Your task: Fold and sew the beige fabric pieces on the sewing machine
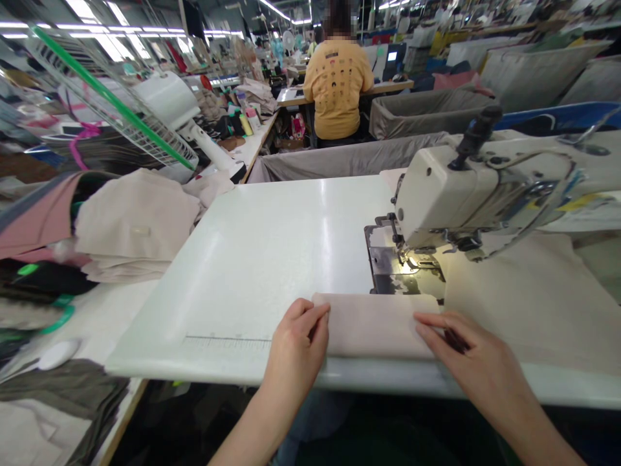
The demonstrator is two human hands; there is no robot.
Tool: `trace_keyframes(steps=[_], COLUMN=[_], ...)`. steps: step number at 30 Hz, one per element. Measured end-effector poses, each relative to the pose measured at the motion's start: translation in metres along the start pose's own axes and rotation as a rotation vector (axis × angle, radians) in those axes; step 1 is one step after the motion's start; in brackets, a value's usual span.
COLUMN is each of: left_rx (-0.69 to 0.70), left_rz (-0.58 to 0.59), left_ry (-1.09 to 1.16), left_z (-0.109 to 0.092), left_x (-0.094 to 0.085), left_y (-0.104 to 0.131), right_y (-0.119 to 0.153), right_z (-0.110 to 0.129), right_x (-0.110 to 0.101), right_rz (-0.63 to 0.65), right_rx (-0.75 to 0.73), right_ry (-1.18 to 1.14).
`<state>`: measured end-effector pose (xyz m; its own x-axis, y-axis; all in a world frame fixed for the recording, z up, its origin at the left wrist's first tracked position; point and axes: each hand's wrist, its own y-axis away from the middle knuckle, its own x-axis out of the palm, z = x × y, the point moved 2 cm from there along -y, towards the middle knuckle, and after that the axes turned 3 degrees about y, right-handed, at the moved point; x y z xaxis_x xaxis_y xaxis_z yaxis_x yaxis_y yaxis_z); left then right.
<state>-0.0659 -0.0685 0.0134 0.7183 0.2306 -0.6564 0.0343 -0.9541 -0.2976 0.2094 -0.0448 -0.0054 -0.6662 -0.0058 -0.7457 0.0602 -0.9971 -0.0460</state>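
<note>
A beige piece of fabric lies at the front edge of the white sewing table, just in front of the needle plate. My left hand pinches its upper left corner between thumb and fingers. At the other end, my right hand grips the right edge of the same piece with thumb and forefinger. The sewing machine head stands beyond my right hand, its lamp lighting the presser foot area. Another larger beige fabric sheet spreads under the machine arm to the right.
To the left are a stack of beige fabric pieces, a wire rack with a green edge and a white fan. A ruler scale marks the table. A person in a yellow shirt sits ahead, beyond grey cloth bins.
</note>
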Motion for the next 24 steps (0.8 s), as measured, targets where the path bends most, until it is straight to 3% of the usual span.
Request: trace_keyframes(steps=[6,13,24], left_rx=[-0.015,0.014,0.053], left_rz=[0.016,0.044,0.026], left_ry=[-0.026,-0.075,-0.092], left_z=[-0.002,-0.001,0.004], left_x=[-0.001,-0.003,-0.005], left_y=[-0.003,-0.008,-0.014], right_y=[0.002,0.002,-0.002], right_z=[0.002,0.002,0.015], right_x=[0.002,-0.001,-0.005], right_rz=[-0.023,-0.134,-0.089], right_rx=[0.049,0.083,0.092], right_ry=[-0.029,-0.11,-0.163])
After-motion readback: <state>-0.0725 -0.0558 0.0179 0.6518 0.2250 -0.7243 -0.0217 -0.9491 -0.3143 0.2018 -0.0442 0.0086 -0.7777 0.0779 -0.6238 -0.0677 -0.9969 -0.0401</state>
